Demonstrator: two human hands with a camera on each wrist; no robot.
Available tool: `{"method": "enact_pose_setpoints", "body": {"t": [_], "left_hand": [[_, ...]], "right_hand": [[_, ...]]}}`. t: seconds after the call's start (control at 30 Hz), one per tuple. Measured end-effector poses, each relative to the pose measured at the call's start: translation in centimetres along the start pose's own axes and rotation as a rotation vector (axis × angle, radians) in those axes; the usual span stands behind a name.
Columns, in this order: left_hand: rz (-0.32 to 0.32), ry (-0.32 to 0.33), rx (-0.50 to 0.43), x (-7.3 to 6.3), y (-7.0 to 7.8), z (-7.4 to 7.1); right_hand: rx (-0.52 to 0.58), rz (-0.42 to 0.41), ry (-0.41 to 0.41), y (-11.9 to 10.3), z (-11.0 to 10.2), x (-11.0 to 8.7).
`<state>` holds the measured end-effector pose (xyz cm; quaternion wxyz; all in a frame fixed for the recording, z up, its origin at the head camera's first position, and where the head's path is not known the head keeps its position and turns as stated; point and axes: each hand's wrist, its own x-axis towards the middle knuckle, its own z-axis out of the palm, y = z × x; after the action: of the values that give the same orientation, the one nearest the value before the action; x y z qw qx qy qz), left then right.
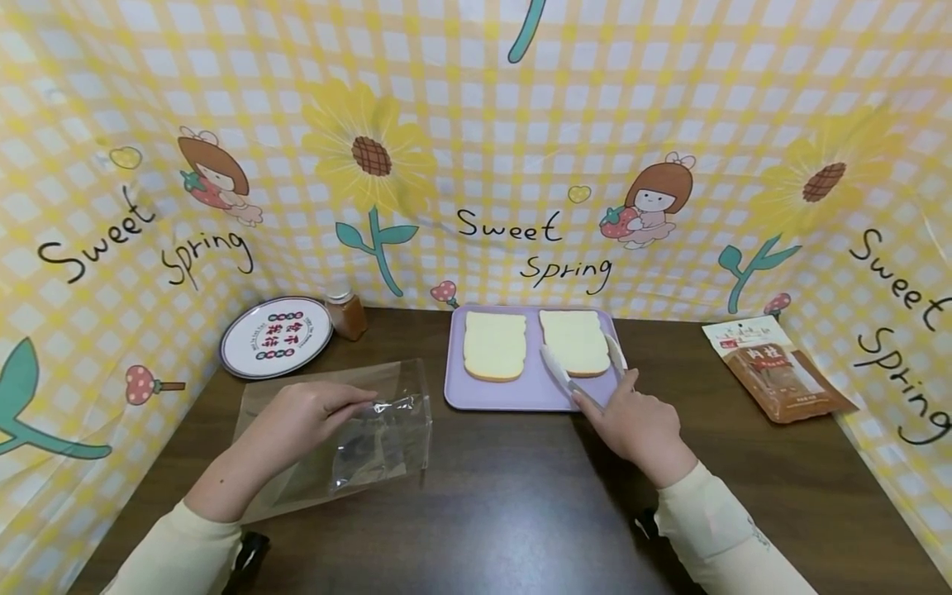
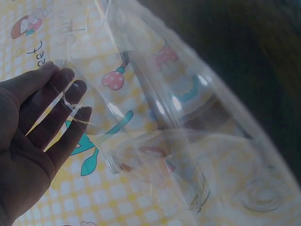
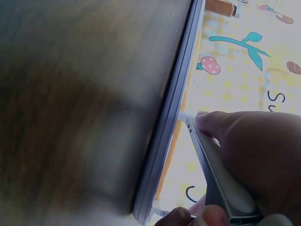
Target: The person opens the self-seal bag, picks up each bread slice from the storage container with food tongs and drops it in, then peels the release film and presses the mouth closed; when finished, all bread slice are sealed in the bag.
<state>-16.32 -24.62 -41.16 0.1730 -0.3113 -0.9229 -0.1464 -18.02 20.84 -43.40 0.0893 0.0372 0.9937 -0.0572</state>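
Observation:
My left hand pinches the edge of a clear plastic bag between thumb and fingertips, at the left of the table. In the left wrist view the bag spreads out beyond the fingertips. A pair of tongs is in my right hand, thumb on one arm and fingers on the other. Its spread arms straddle the right bread slice, one tip at each side. To the left lies a second bread slice, flat on the same lilac tray.
At the back left are a white plate with printed characters and a small jar of brown contents. A brown-and-white pouch lies at the right. Yellow checked cloth walls the back and sides of the dark table.

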Motion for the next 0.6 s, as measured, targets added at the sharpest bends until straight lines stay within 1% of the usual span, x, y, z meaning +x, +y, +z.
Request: {"method": "enact_pose_setpoints", "body": {"t": [0.17,0.3,0.4,0.6], "left_hand": [[-0.002,-0.001,0.002,0.0,0.1,0.0],[0.009,0.017,0.008,-0.1,0.1,0.0],[0.013,0.025,0.011,-0.1,0.1,0.0],[0.005,0.014,0.009,0.0,0.0,0.1]], "right_hand": [[-0.023,-0.013,0.040,0.0,0.1,-0.1],[-0.035,-0.031,0.063,0.1,0.0,-0.1],[-0.025,-0.032,0.055,0.5,-0.1,0.0],[0.005,-0.013,0.032,1.4,-0.1,0.1]]}}
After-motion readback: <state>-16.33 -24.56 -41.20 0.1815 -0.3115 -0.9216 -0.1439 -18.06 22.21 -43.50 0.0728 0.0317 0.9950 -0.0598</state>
